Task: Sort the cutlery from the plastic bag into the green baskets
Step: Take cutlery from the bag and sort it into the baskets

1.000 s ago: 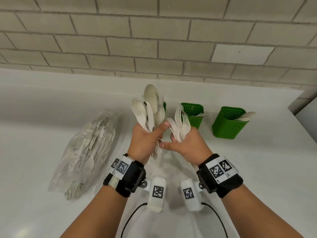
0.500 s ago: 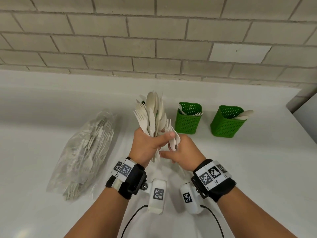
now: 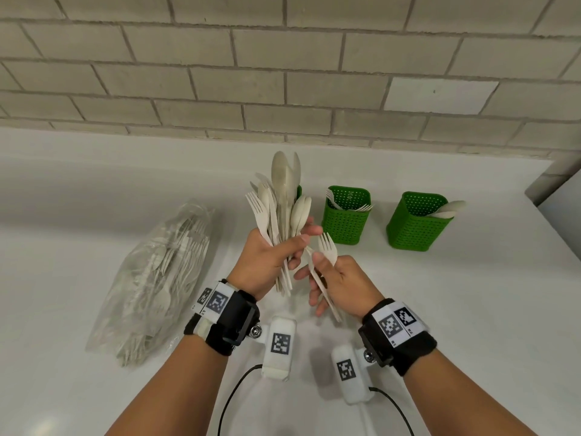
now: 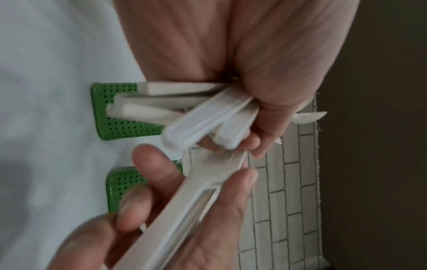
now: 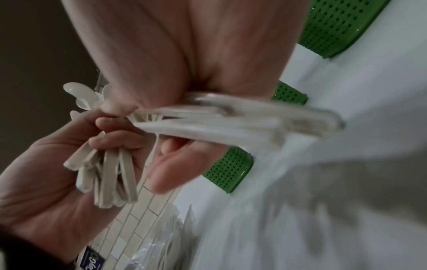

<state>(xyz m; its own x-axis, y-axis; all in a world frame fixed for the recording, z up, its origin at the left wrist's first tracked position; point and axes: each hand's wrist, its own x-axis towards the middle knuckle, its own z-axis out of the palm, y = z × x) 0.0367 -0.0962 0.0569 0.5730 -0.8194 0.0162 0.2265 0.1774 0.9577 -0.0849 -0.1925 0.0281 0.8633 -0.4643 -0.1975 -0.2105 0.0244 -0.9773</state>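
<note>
My left hand [image 3: 294,243] grips a mixed bundle of white plastic cutlery [image 3: 283,199] upright above the counter, with forks, knives and spoons fanned out at the top. Just to its right and lower, my right hand [image 3: 319,265] pinches a few white forks [image 3: 327,247], tines up, handles running down past the palm. In the left wrist view the bundle's handles [image 4: 184,107] stick out below the fist. The right wrist view shows the forks' handles [image 5: 231,124], blurred. The clear plastic bag [image 3: 160,278] with more cutlery lies on the left.
Three green baskets stand in a row near the wall: one [image 3: 298,191] mostly hidden behind the bundle, the middle one [image 3: 345,221] holding forks, the right one [image 3: 415,228] holding spoons. The white counter [image 3: 471,309] ends at a brick wall behind and an edge at right.
My right hand has come down with its forks from beside the bundle's top, closed in on the left hand, then drawn slightly right. The left hand keeps the bundle upright.
</note>
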